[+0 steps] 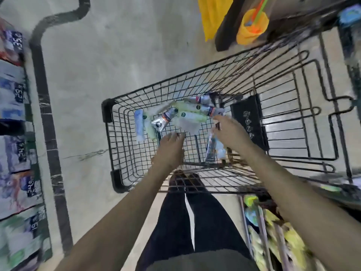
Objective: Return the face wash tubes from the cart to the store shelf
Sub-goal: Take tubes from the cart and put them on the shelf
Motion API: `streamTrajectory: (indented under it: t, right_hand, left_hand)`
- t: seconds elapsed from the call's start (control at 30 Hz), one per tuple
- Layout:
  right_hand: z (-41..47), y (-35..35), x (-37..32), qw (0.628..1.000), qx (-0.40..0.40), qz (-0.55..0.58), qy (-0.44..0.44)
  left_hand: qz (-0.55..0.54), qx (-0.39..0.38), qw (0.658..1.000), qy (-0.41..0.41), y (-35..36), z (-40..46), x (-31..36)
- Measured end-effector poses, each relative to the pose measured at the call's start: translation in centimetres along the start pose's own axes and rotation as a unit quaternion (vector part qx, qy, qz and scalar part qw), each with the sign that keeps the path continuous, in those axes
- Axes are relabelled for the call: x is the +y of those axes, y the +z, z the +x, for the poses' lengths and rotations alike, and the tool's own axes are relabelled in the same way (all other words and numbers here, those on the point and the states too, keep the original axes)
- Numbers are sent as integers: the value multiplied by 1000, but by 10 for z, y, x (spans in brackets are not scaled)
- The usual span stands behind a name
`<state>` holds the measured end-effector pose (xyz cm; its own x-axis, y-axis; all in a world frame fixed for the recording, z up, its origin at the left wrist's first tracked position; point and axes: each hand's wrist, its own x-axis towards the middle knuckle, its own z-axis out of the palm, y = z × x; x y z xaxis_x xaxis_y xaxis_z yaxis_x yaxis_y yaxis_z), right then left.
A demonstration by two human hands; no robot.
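A wire shopping cart [109, 112] is viewed from above, with both hands lowered into its basket. The face wash tubes [187, 114] are seen lying flat in a loose heap on the basket floor, gathered toward the far-left corner and along the far wall; some overlap. A pale blue tube [139, 125] lies nearest the left wall, a silver tube [163, 121] beside it, pale green tubes toward the middle. One further tube [211, 147] is seen at the near wall, beneath the right hand [231, 132]. The left hand [172, 149] is held with fingers extended and relaxed, gripping nothing. The right hand's fingers reach toward the heap; motion blur leaves it undecided whether the tube below is pinched. The store shelf [17, 133], carrying price tags, runs along the left of the aisle.

The tubes are judged light, with soft squeezable bodies and stiffer caps and crimped ends. Glossy skins may slide against one another and against the wire. A grip across the mid-body, thumb opposing fingers, is judged suitable; several could be gathered at once, though overlapping tubes may slip free.
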<state>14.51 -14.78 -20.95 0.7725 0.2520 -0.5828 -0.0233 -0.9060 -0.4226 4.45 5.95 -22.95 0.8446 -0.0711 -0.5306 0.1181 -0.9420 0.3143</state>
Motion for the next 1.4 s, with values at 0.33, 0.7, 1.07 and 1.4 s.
streamTrajectory:
  t: [0.33, 0.7, 1.07, 1.4]
  right_hand:
    - [197, 80, 80, 986, 6, -164, 11]
    - [219, 113, 96, 985, 52, -162, 39]
    - [135, 101, 87, 855, 122, 429, 264]
    - [-4, 27, 27, 654, -39, 745, 123]
  left_hand:
    - [102, 1, 993, 66, 88, 183, -76]
    - [251, 72, 951, 168, 150, 211, -117]
    - [-109, -23, 994, 20, 113, 156, -105]
    - [-807, -127, 561, -136, 1, 23, -63]
